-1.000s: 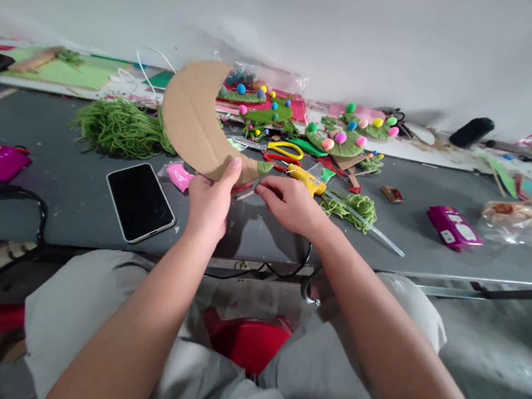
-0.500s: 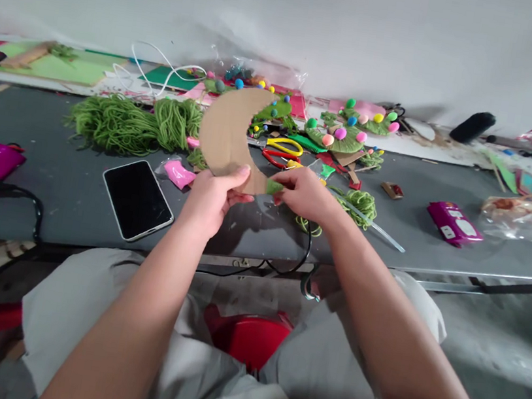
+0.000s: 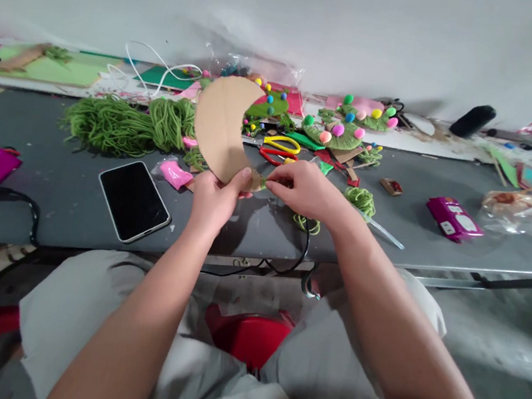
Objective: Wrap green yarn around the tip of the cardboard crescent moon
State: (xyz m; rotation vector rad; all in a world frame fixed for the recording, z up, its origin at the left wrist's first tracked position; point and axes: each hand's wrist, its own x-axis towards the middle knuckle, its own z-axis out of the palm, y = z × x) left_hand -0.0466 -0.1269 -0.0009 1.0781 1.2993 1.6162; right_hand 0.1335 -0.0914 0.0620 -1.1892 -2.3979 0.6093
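A crescent-shaped piece of brown cardboard (image 3: 223, 124) is held up over the near part of the grey table. My left hand (image 3: 219, 196) grips its lower part, thumb on the face and fingers behind. At the crescent's lower right tip is a small green covering (image 3: 263, 183). My right hand (image 3: 300, 188) pinches this green tip between thumb and fingers. Behind the crescent's left side lies a bundle of green yarn (image 3: 113, 124), and a smaller yarn coil (image 3: 361, 201) is right of my right hand.
A phone (image 3: 134, 201) lies left of my left hand. Yellow-handled scissors (image 3: 281, 143) and red-handled pliers (image 3: 276, 156) are behind my hands. Pompom-covered leaves (image 3: 344, 134) stand farther back. Purple devices (image 3: 454, 219) sit at both sides, with a black cable (image 3: 306, 245) at the table's edge.
The crescent has tilted and shifted slightly left. My right hand has moved a little left, and its fingers now cover more of the green tip.
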